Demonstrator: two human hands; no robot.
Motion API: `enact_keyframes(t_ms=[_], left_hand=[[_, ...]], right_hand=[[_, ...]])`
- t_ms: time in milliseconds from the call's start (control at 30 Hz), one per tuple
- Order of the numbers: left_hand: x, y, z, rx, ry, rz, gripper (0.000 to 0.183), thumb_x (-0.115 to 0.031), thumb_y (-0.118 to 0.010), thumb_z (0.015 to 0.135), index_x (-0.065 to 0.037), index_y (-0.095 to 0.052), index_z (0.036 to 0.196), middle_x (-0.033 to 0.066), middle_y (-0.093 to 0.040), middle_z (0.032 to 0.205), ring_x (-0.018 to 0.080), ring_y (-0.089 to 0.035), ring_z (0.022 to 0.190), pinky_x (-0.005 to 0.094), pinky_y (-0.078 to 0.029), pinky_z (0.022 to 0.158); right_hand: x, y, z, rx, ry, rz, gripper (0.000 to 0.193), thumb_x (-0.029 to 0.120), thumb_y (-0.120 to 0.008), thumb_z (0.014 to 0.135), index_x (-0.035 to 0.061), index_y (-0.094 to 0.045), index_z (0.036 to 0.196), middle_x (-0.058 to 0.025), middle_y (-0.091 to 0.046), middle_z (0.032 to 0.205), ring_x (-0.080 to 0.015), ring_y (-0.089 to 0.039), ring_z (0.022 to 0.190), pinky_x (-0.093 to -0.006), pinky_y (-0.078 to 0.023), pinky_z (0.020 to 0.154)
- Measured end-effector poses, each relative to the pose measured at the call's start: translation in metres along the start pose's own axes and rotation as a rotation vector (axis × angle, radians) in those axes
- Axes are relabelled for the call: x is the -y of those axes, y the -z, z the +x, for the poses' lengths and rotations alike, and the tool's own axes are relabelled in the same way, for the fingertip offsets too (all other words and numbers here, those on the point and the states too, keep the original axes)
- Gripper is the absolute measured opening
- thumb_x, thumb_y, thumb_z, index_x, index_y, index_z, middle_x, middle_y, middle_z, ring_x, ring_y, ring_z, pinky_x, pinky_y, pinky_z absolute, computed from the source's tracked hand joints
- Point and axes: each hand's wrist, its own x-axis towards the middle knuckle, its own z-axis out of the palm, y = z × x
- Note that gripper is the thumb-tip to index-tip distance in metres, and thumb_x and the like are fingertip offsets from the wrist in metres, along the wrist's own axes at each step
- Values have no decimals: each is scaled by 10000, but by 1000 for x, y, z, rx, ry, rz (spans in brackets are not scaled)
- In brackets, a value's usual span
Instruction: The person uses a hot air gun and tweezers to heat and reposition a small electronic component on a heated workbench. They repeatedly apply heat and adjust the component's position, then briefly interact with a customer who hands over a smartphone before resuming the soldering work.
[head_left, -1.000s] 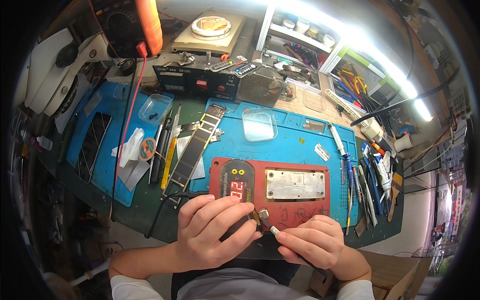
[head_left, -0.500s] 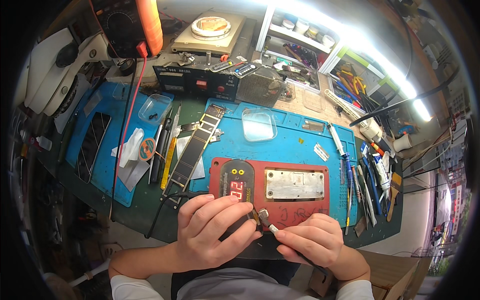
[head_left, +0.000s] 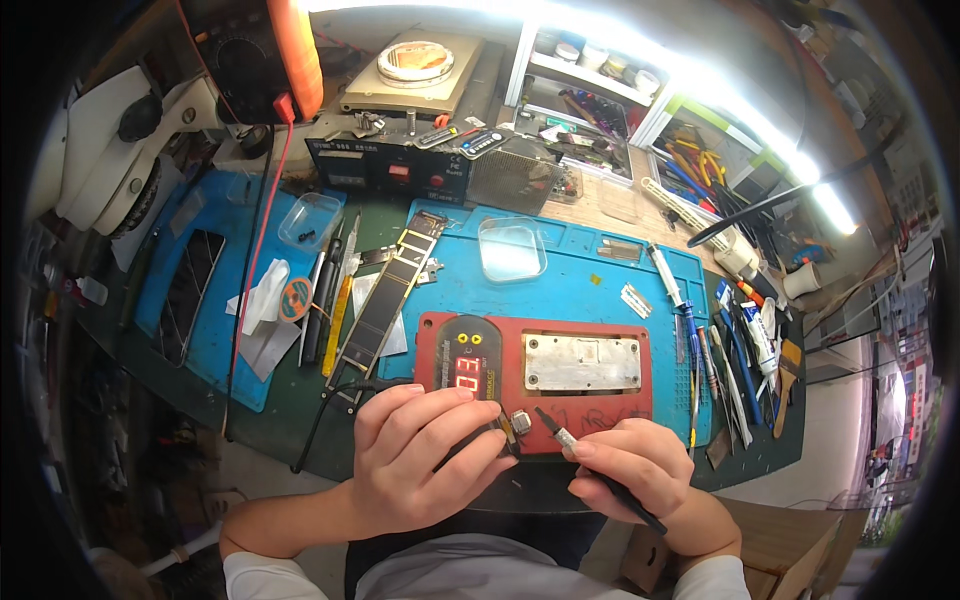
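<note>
Pinching knife [head_left: 564, 439] in my right grip [head_left: 632, 465]; left grip [head_left: 425, 455] curled, hold unclear; likely working metal piece [head_left: 521, 422], next needing steadiness.

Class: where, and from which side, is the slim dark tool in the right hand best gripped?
Best gripped, I'd judge, just behind the pale collar of the slim dark tool, coming from the right. Its narrow tip points up-left and its long handle slants down-right, so fingers there stay clear of the tip. The right hand grips about there.
</note>
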Motion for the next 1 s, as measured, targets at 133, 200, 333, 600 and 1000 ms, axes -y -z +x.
enact_keyframes(t_ms=[133, 200, 333, 600, 1000], left_hand=[[-2, 3, 1, -6, 0, 25, 237, -245, -820, 844, -161, -705, 1033, -6, -720, 1154, 197, -656, 1112, 405, -455, 1002], [-2, 2, 1, -14, -8, 30, 239, -234, -822, 839, -157, -706, 1033, -4, -720, 1152, 198, -659, 1109, 406, -456, 1001], [-2, 2, -1, -29, -24, 40, 278, -198, -832, 821, -152, -700, 1061, 4, -716, 1160, 199, -661, 1103, 411, -439, 1017], [-2, 1, 1, -46, -64, 51, 299, -162, -821, 821, -149, -711, 1099, 11, -707, 1182, 208, -662, 1097, 415, -427, 1008], [-5, 3, 10, -88, -90, 108, 114, -145, -739, 913, -90, -705, 1007, 56, -743, 1075, 254, -701, 1032, 441, -457, 987]], right_hand=[[5, 9, -3, -67, -56, 32, 434, 41, -882, 781, 5, -703, 1175, -119, -749, 968, -229, -708, 737, -304, -528, 570], [12, 13, -6, -184, -127, -41, 409, 1, -871, 773, 10, -704, 1146, -140, -739, 985, -245, -721, 789, -313, -558, 613], [8, 43, -5, -238, -174, -386, 324, -74, -795, 811, 12, -710, 1112, -174, -698, 1035, -278, -709, 856, -325, -566, 720], [-18, 79, -48, -17, -391, -836, 281, -37, -679, 817, 3, -740, 1088, -111, -710, 1055, -294, -677, 947, -384, -555, 806], [-17, 93, -68, 91, -482, -919, 253, -47, -663, 833, -4, -747, 1068, -94, -683, 1036, -267, -650, 946, -370, -543, 811]])
